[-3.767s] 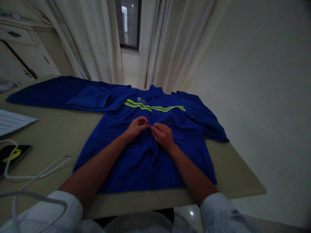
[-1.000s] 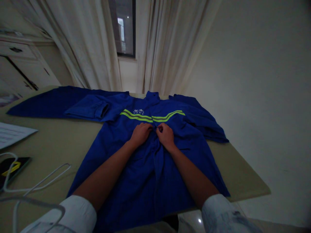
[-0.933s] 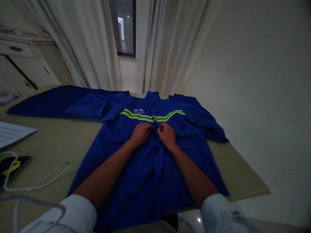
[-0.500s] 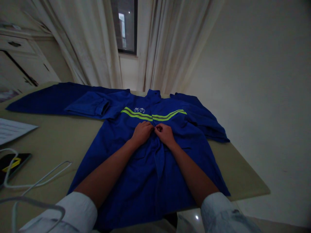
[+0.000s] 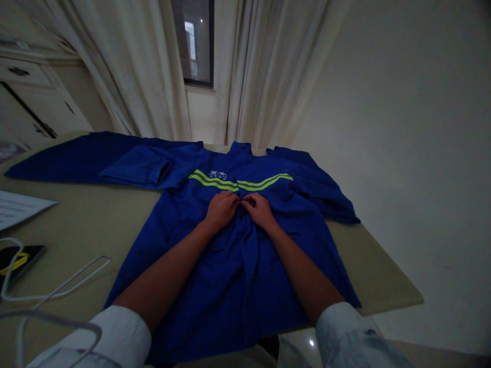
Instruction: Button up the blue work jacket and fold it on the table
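A blue work jacket (image 5: 199, 255) with two yellow-green chest stripes and a small white logo lies front up on a beige table (image 5: 88, 225). My left hand (image 5: 221, 208) and my right hand (image 5: 259, 208) meet at the jacket's centre front, just below the stripes. Both hands have their fingers curled and pinch the two front edges of the cloth together. What lies under the fingertips is hidden. One sleeve stretches away to the left, the other is bunched at the right.
A white cable (image 5: 57, 291) loops over the table's left part, beside a dark flat object with a yellow mark (image 5: 17, 258) and a sheet of paper (image 5: 19, 207). Cream curtains (image 5: 153, 76) and a dark window (image 5: 194, 41) stand behind. The table's right edge drops to a pale floor (image 5: 422, 204).
My hands have moved up the jacket front from mid-chest to just under the stripes, staying pinched on the front edges. In the last second they hardly shift.
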Motion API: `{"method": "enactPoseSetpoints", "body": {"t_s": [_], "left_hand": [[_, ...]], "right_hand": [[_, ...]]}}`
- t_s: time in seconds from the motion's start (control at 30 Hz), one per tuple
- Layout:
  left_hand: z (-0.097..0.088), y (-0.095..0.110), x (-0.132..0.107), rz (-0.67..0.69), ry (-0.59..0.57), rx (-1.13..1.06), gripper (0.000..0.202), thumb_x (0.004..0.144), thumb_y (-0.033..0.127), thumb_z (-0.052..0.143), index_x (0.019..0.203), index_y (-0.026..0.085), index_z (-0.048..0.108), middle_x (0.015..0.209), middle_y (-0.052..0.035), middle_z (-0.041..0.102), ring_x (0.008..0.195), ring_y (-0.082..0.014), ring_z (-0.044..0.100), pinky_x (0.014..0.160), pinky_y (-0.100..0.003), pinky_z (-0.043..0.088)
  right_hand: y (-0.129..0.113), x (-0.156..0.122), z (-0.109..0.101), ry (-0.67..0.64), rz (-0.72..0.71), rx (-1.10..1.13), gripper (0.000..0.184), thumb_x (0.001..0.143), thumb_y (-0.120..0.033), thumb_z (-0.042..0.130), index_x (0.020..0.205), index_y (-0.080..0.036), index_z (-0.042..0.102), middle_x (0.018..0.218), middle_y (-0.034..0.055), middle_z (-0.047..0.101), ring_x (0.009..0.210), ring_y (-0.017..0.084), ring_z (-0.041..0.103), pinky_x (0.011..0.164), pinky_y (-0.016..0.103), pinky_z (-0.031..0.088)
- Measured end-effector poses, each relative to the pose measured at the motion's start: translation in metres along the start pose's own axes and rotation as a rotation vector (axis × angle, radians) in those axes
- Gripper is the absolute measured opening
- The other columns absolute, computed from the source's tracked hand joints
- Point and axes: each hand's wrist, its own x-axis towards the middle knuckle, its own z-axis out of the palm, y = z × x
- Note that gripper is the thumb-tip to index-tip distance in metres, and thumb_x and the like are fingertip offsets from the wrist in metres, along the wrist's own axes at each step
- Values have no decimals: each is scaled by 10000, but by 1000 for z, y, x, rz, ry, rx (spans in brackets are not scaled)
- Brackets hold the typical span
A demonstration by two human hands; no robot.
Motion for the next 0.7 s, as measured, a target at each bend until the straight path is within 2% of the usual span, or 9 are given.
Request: {"method": "enactPoseSetpoints", "body": {"t_s": [0.17, 0.3, 0.37, 0.47, 0.57, 0.7], "left_hand": [[1, 0, 0, -58, 29, -37, 195, 1005, 286, 592, 1026, 212, 770, 1018, -91, 740, 989, -255, 675, 880, -357, 507], [2, -4, 1, -118, 63, -137, 174, 986, 279, 605, 983, 209, 764, 988, -83, 757, 991, -258, 691, 894, -358, 519], [3, -6, 3, -127, 53, -204, 164, 975, 274, 614, 980, 205, 763, 976, -77, 765, 969, -255, 698, 889, -361, 524], [6, -10, 5, -113, 20, -288, 162, 947, 229, 621, 1010, 197, 766, 1008, -75, 775, 955, -245, 707, 887, -356, 528], [6, -13, 7, -117, -27, -355, 198, 921, 199, 610, 1032, 185, 773, 1018, -80, 782, 927, -232, 713, 856, -335, 531], [4, -15, 12, -129, -108, -504, 277, 948, 333, 586, 985, 155, 795, 910, -62, 785, 811, -217, 703, 729, -298, 514]], "right_hand": [[-4, -3, -1, 8, 17, 81, 196, 861, -350, 684, 932, -184, 759, 816, 42, 714, 710, 181, 630, 689, 301, 507], [-4, 0, -5, -110, 128, 295, 338, 898, -474, 619, 968, -181, 773, 735, 23, 716, 589, 157, 596, 582, 278, 473], [-3, 3, -5, -146, 169, 360, 350, 867, -495, 646, 979, -182, 758, 705, 12, 700, 549, 146, 569, 546, 268, 453], [-3, 6, -2, -98, 146, 286, 282, 787, -437, 736, 923, -191, 743, 688, -4, 658, 596, 146, 559, 571, 256, 442], [-6, 5, 0, -12, 82, 127, 189, 774, -354, 768, 878, -197, 747, 722, -8, 627, 658, 150, 541, 624, 260, 439], [-11, 0, 1, 43, -9, -16, 85, 830, -253, 737, 890, -194, 741, 815, 10, 629, 702, 158, 542, 701, 283, 468]]}}
